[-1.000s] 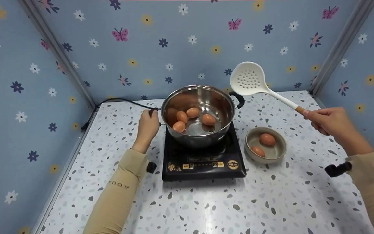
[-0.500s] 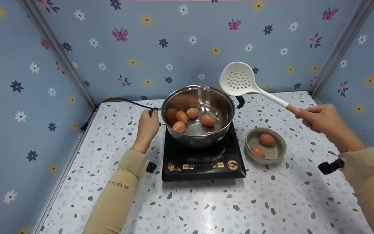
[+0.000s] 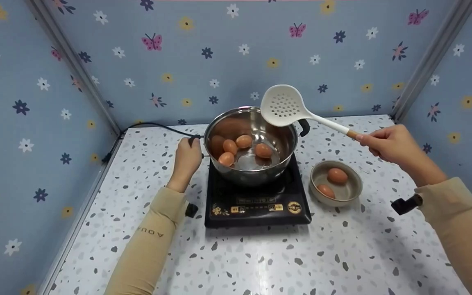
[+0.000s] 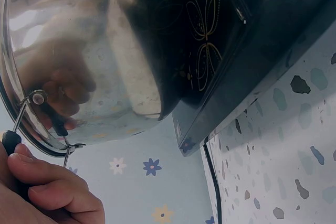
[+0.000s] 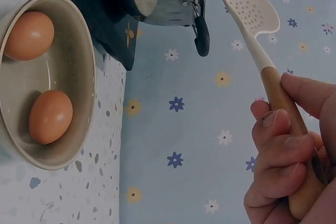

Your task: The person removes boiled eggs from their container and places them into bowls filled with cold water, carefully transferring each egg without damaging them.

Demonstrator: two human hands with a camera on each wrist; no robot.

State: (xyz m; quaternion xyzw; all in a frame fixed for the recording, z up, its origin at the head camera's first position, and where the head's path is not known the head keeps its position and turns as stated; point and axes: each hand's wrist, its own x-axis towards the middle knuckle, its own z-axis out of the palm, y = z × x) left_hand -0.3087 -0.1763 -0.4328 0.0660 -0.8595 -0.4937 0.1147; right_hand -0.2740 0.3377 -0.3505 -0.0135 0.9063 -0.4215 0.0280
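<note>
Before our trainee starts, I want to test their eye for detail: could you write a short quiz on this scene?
1. How many brown eggs are visible in the steel pot?
2. True or false: the bowl sits on the induction cooker.
3. Fill in: the right hand holds a white-headed, wooden-handled ____.

Key: 1. Four. 2. False: the bowl stands on the table, right of the induction cooker. 3. Perforated skimmer.
</note>
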